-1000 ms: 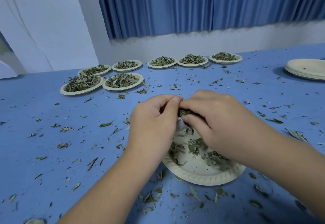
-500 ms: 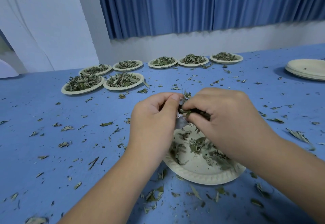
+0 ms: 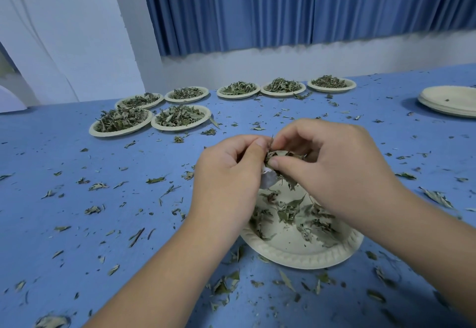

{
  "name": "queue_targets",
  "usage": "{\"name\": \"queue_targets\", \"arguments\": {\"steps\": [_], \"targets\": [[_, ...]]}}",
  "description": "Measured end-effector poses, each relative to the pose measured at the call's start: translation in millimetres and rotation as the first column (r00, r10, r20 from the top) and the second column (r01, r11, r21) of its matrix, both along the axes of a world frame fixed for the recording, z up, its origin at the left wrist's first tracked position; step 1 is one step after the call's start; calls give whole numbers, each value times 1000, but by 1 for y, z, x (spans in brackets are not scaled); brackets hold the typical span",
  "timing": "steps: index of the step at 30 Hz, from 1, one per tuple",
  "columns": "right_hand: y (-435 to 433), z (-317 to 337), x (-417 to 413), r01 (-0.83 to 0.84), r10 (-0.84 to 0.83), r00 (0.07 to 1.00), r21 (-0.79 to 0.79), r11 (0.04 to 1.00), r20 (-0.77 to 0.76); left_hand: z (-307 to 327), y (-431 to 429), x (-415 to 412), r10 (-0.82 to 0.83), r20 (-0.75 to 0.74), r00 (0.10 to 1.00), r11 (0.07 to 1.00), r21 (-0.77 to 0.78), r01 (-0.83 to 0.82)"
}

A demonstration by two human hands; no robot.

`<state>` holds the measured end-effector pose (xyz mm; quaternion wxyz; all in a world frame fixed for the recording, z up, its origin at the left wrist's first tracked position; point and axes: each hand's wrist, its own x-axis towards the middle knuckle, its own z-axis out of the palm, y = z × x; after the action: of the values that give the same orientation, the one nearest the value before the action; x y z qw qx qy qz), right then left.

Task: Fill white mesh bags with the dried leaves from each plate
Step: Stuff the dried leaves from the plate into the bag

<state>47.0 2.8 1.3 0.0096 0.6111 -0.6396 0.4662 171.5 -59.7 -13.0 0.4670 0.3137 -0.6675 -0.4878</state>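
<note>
Head view: our table [image 3: 77, 211] carries seven filled plates [image 3: 121, 131] at the back and one plate [image 3: 296, 258] near us. Above that plate our left hand [image 3: 229, 173] pinches the bag [image 3: 268, 179], mostly hidden; our right hand [image 3: 334, 168] pinches leaves [image 3: 278, 156] just beside the bag. More leaves lie on the plate.

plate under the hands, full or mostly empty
Mostly empty: the plate shows bare bottom, with only scattered dried leaves left on it.
</note>
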Motion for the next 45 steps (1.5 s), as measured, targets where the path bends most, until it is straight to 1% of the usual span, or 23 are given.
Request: {"name": "queue_targets", "arguments": {"steps": [4, 7, 10, 14, 17, 22, 25, 27, 30, 33, 36, 39, 41, 43, 45], "targets": [[1, 1, 2, -9, 8, 1000, -28, 1000, -25, 1, 0, 0, 3, -1, 1000, 1000, -14, -3], [4, 3, 2, -39, 39, 999, 3, 999, -21, 1, 0, -1, 14, -32, 999, 1000, 8, -14], [4, 3, -1, 23, -22, 999, 29, 999, -24, 0, 0, -2, 26, -49, 998, 999, 23, -25], [0, 3, -1, 27, -28, 1000, 71, 997, 11, -1, -1, -3, 36, -53, 998, 999, 16, -35], [0, 1, 0, 19, -18, 999, 17, 1000, -39, -2, -1, -3, 10, -70, 998, 999, 42, -7], [3, -2, 2, 27, -46, 988, -130, 991, -146, -2, -2, -4, 41, -44, 998, 999, 4, -41], [2, -1, 5, 36, -60, 985, -150, 988, -159, 0, -1, -3, 14, -48, 999, 1000, 26, -13], [0, -1, 7, 55, -77, 982, -132, 990, -172, 1, -1, -3, -7, -64, 998, 999, 42, 10], [0, 0, 8, 91, -101, 978, -64, 994, -185, 2, 0, -2, -19, -45, 999, 1000, -1, 19], [1, 1, 9, 117, -120, 948, -29, 993, -294, 2, 2, -2, -4, -20, 1000, 999, -40, 3], [2, 6, 10, 139, -108, 920, 55, 989, -378, 2, 1, -3, 3, -53, 999, 1000, 4, -3], [4, 7, 11, 96, -41, 902, 107, 990, -429, 2, 0, -3, 27, -87, 996, 999, 45, -23], [5, 5, 11, 37, 14, 912, 118, 992, -409, 3, -1, -2, 42, -118, 992, 997, 69, -34], [5, 2, 9, -24, 62, 942, 116, 993, -329, 3, -2, -1, 45, -142, 989, 995, 95, -32], [4, -1, 7, -57, 83, 968, 112, 992, -237, 3, -2, -2, 49, -132, 990, 995, 88, -38]]}}
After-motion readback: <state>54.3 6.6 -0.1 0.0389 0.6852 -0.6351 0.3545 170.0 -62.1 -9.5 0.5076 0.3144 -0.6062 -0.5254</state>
